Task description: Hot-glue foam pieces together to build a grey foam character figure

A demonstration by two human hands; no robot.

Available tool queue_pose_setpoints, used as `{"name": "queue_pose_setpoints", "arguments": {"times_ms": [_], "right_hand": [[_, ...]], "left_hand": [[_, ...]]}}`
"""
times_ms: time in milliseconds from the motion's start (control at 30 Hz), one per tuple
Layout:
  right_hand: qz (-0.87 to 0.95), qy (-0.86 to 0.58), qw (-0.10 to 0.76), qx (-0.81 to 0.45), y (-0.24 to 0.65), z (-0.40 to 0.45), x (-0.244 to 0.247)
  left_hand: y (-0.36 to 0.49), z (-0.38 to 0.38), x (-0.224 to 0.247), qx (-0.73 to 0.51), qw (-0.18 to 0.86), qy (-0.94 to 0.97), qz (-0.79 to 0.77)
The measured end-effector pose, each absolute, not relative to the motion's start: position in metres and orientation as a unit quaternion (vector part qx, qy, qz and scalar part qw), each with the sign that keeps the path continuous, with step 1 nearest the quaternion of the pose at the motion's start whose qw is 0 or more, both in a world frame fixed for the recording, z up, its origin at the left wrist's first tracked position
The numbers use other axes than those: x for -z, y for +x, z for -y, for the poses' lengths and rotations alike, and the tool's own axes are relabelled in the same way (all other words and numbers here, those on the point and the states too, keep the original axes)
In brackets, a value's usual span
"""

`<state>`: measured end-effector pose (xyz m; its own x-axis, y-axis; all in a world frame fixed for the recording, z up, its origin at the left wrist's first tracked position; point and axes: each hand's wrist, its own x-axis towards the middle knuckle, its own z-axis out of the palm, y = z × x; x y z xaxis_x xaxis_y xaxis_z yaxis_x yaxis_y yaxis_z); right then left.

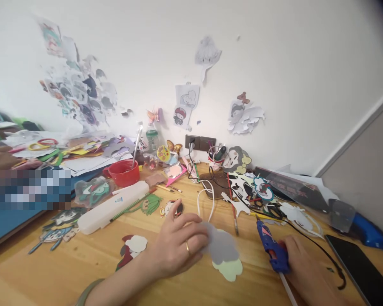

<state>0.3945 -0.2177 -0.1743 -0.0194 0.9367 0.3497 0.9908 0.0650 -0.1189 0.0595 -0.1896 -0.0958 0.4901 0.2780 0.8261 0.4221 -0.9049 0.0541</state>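
A big wooden table [51, 272] holds lots of stuff. A long white case [115, 208] lies on the left. The hands are apart. The left hand [180, 242] pinches the edge of a gray paper shape [223, 244]. On the right, the right hand [298, 259] is wrapped around a blue glue gun [271, 246]. The gray shape partly hides a smaller-looking pale green shape [230, 270] on its near side. A tiny gold ring [187, 247] sits on a left finger.

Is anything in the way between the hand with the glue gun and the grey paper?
Nothing visible: between the glue gun in the right hand and the grey paper in the left hand is bare table. A red stick lies flat near the paper's far edge.
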Motion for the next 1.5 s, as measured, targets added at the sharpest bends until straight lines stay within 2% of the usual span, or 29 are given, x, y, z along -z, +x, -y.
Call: {"name": "queue_pose_setpoints", "arguments": {"times_ms": [200, 300, 367, 433, 500, 600, 767, 900, 1067, 1167, 1333, 1500], "right_hand": [[0.732, -0.668, 0.118, -0.063, 0.409, 0.217, 0.142], [0.759, -0.638, 0.117, -0.066, 0.421, 0.217, 0.111], [0.751, -0.639, 0.165, -0.027, 0.411, 0.224, 0.087], [0.727, -0.638, 0.249, 0.052, 0.382, 0.236, 0.065], [0.756, -0.570, 0.305, 0.099, 0.343, 0.253, 0.053], [0.827, -0.468, 0.295, 0.096, 0.294, 0.272, 0.052], [0.824, -0.475, 0.300, 0.077, 0.278, 0.274, 0.061], [0.823, -0.474, 0.307, 0.066, 0.283, 0.272, 0.059], [0.800, -0.508, 0.303, 0.097, 0.297, 0.274, 0.068], [0.758, -0.571, 0.295, 0.109, 0.312, 0.276, 0.090], [0.699, -0.650, 0.273, 0.118, 0.311, 0.281, 0.132], [0.686, -0.676, 0.256, 0.085, 0.289, 0.276, 0.148]], "left_hand": [[0.044, 0.198, 0.092, 0.399, 0.200, -0.887, 0.121], [0.042, 0.200, 0.090, 0.403, 0.221, -0.883, 0.099], [0.044, 0.200, 0.086, 0.406, 0.202, -0.887, 0.089], [0.047, 0.200, 0.081, 0.404, 0.164, -0.896, 0.085], [0.051, 0.199, 0.076, 0.404, 0.128, -0.902, 0.081], [0.055, 0.196, 0.071, 0.404, 0.122, -0.904, 0.065], [0.059, 0.189, 0.075, 0.421, 0.145, -0.895, 0.023], [0.060, 0.189, 0.078, 0.386, 0.113, -0.915, 0.039], [0.050, 0.185, 0.080, 0.351, 0.136, -0.925, 0.051], [0.047, 0.175, 0.089, 0.321, 0.079, -0.938, 0.100], [0.067, 0.157, 0.122, 0.184, -0.121, -0.958, 0.181], [0.090, 0.145, 0.149, 0.171, -0.216, -0.946, 0.174]]}}
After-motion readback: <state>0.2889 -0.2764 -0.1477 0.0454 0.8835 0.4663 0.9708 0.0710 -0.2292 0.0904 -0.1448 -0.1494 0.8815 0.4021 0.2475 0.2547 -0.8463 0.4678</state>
